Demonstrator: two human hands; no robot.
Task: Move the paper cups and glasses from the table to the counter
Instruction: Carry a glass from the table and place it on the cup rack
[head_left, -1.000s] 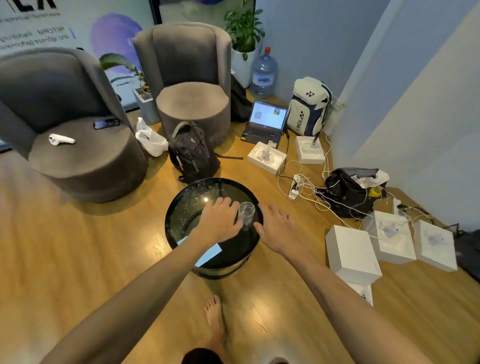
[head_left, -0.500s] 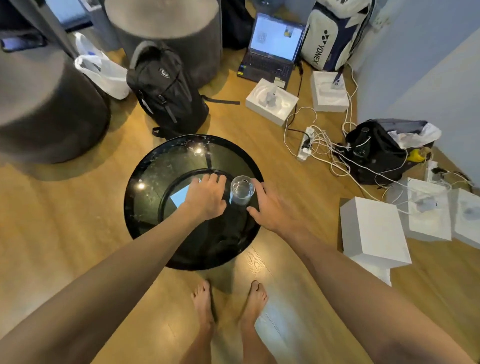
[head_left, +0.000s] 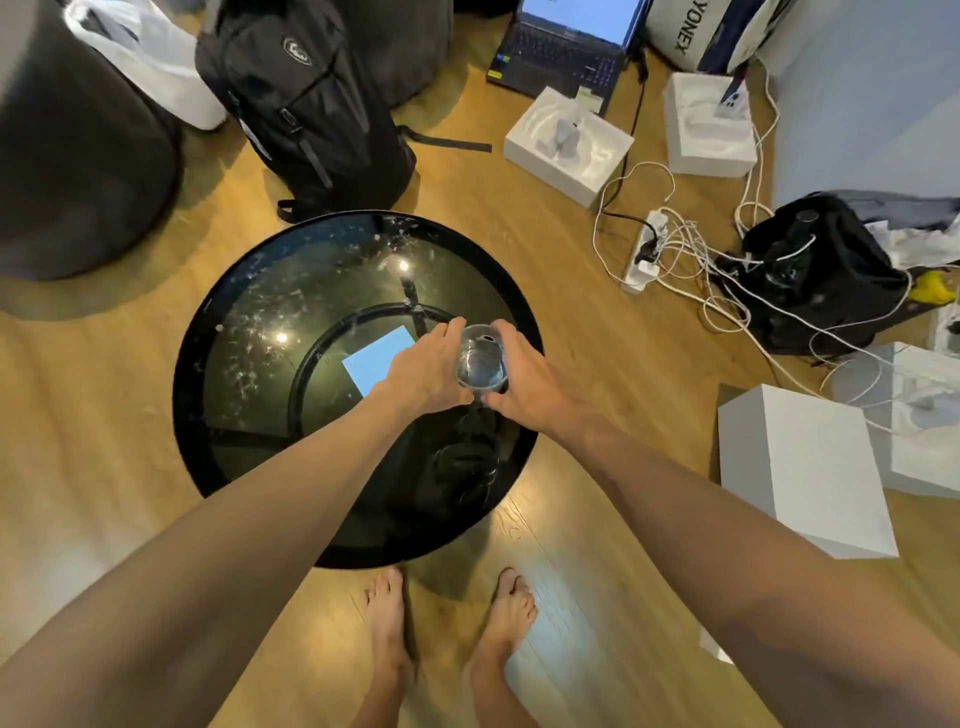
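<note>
A clear drinking glass stands upright near the right edge of the round black glass table. My left hand presses against its left side and my right hand against its right side, so both hands cup it. The bottom of the glass is hidden by my fingers, so I cannot tell whether it rests on the table. No paper cups and no counter are in view.
A black backpack and a dark chair base stand beyond the table. White boxes, a power strip with tangled cables, a black bag and a laptop crowd the floor to the right. My bare feet stand at the table's near edge.
My head has tilted down and come closer to the table. Both hands have closed in from either side until they clasp the glass.
</note>
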